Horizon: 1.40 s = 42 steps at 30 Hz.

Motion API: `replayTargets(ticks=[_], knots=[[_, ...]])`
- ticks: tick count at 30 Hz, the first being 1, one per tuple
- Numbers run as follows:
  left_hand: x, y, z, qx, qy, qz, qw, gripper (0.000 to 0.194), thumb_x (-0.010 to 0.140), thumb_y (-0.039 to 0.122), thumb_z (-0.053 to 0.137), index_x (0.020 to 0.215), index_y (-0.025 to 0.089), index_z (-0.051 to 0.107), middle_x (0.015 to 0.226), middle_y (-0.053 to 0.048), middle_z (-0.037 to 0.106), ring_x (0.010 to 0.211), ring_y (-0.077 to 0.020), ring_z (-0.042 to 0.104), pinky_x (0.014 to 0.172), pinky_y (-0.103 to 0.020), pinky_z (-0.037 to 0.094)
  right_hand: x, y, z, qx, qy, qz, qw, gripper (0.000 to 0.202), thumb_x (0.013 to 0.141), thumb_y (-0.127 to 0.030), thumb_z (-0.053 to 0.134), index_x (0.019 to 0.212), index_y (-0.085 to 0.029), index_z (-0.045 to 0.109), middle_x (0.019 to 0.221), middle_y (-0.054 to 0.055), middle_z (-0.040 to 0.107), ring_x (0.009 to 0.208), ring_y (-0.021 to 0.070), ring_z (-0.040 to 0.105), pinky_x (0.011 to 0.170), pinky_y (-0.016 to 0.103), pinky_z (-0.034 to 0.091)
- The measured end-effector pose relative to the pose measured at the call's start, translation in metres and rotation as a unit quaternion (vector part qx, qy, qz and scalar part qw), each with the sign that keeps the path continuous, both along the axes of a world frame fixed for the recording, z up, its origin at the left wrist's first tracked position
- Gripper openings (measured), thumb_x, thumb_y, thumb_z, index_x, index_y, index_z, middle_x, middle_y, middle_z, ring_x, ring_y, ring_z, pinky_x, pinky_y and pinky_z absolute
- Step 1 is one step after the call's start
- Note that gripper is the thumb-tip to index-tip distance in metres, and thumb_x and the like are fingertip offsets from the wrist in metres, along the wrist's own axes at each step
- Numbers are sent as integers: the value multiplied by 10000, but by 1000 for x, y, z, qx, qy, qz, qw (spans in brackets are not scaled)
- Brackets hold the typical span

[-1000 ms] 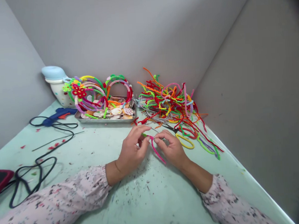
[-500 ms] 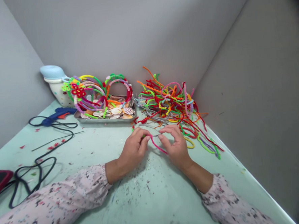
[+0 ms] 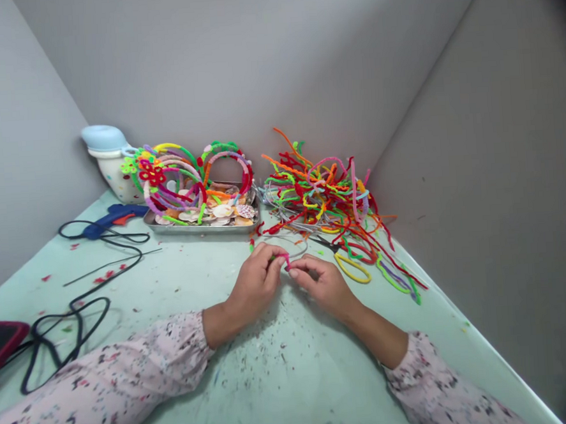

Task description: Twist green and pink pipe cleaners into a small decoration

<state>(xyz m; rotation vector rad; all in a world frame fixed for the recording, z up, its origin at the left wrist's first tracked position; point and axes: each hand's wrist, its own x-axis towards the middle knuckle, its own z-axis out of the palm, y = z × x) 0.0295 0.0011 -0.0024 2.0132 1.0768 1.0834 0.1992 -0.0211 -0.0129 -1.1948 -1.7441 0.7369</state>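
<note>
Close together over the middle of the table, both hands pinch a bright pink pipe cleaner [image 3: 287,260]. My left hand [image 3: 253,284] is closed, thumb against index finger, and a bit of green shows at its fingertips. My right hand [image 3: 323,285] is closed too, its thumb and index finger at the lower part of the pink pipe cleaner. Most of its length is hidden by the fingers. A thin grey wire [image 3: 294,238] curves just behind the fingertips. Right of it lie scissors [image 3: 352,268] with yellow and red handles.
A metal tray [image 3: 202,228] of shells and decorated headbands [image 3: 224,153] stands at the back, beside a heap of coloured pipe cleaners [image 3: 320,190]. On the left are a blue glue gun [image 3: 108,221], its black cord [image 3: 77,301], a blue-lidded cup [image 3: 110,162] and a red-edged device [image 3: 3,344].
My right hand has moved left and down to the pink pipe cleaner, closing in on my left hand. The pink strand's free length no longer hangs between them; the scissors show more fully.
</note>
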Motion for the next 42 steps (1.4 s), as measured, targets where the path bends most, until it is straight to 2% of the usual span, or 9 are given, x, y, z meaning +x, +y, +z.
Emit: replayTargets(ticks=[4, 9, 12, 17, 21, 24, 29, 35, 42], knots=[[0, 0, 1, 9, 1, 4, 1000, 159, 919, 212, 431, 901, 169, 583, 741, -16, 554, 776, -165, 535, 715, -281, 411, 0, -2, 1, -14, 2, -1, 1000, 148, 844, -307, 586, 829, -199, 686, 780, 4, 656, 729, 138, 582, 697, 265, 461], [0, 1, 3, 23, 1, 13, 1000, 162, 919, 215, 423, 894, 168, 576, 739, -16, 546, 781, -170, 532, 709, -285, 411, 6, -2, 2, -44, 62, 37, 996, 328, 918, -400, 459, 863, -188, 704, 734, 17, 631, 693, 149, 576, 651, 280, 459], [0, 0, 4, 28, 0, 15, 999, 166, 920, 209, 412, 867, 169, 564, 732, -15, 534, 786, -173, 530, 716, -288, 410, 11, 0, 0, -30, 93, 35, 995, 374, 931, -410, 425, 879, -185, 720, 736, 31, 644, 720, 169, 596, 685, 306, 469], [-1, -1, 4, 24, -4, 21, 999, 164, 924, 209, 400, 864, 173, 549, 743, -16, 533, 801, -175, 526, 722, -286, 405, 17, 5, -1, 83, 136, -65, 985, 300, 928, -342, 435, 889, -207, 700, 756, 29, 628, 760, 182, 594, 749, 337, 471], [-1, -3, 4, 15, -4, 5, 1000, 175, 928, 221, 391, 861, 170, 545, 757, -21, 537, 795, -175, 524, 714, -287, 402, 17, 5, 5, 204, 25, -156, 966, 144, 853, -249, 571, 949, -234, 678, 946, 49, 615, 931, 207, 575, 867, 387, 450], [-2, -4, 4, 9, -13, -16, 1000, 184, 932, 241, 393, 884, 168, 555, 753, -19, 536, 774, -168, 522, 695, -279, 400, 14, 4, 8, 253, -68, -134, 956, 193, 808, -203, 620, 991, -249, 663, 1015, 61, 598, 988, 220, 561, 901, 417, 443], [-1, -6, 2, -31, -46, -49, 997, 190, 935, 286, 408, 918, 177, 562, 703, 3, 510, 675, -140, 503, 618, -251, 392, 7, 3, 6, 283, -140, -87, 945, 191, 781, -209, 653, 965, -257, 636, 979, 48, 620, 955, 220, 571, 851, 414, 445], [2, -9, -1, -104, -115, -99, 983, 132, 916, 298, 446, 990, 195, 481, 652, 38, 471, 543, -105, 444, 532, -231, 369, 8, 4, 2, 298, -154, -72, 939, 101, 797, -230, 639, 894, -255, 625, 889, 30, 640, 895, 210, 577, 809, 392, 433], [1, -9, -4, -112, -125, -98, 981, 103, 918, 296, 437, 920, 196, 462, 613, 51, 446, 542, -99, 428, 532, -226, 352, 8, 2, 3, 301, -158, -52, 939, 107, 813, -231, 638, 917, -259, 635, 883, 30, 644, 885, 200, 575, 789, 376, 444]])
